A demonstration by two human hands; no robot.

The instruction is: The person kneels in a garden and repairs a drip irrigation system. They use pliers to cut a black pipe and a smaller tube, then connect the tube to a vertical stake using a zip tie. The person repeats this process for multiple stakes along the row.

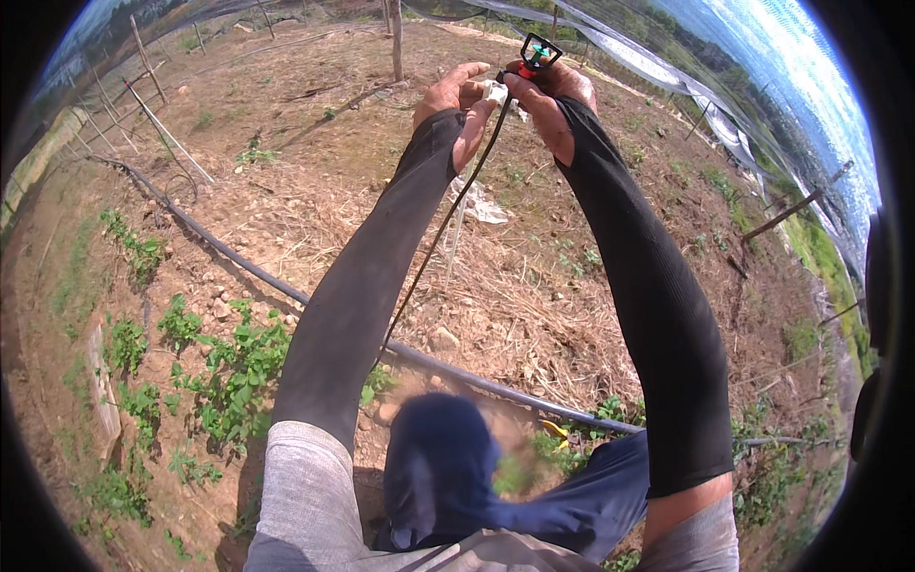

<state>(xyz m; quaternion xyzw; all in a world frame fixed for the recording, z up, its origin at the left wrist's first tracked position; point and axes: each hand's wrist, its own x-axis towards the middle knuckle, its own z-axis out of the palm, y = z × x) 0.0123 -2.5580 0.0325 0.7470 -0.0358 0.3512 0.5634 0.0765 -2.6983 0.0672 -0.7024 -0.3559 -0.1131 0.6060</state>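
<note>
Both my arms, in black sleeves, reach up and forward over dry soil. My left hand (456,103) pinches a small white fitting (494,91) between thumb and fingers. My right hand (553,93) grips a small sprinkler head (537,52) with a black frame and red-green centre. A thin black tube (448,214) runs down from the two hands toward the ground. The hands touch each other at the fitting.
A thick black irrigation pipe (238,257) crosses the ground from upper left to lower right. Green plants (233,367) grow at lower left. Wooden stakes (395,38) and netting (667,86) stand at the far edges. A white scrap (484,206) lies on the straw.
</note>
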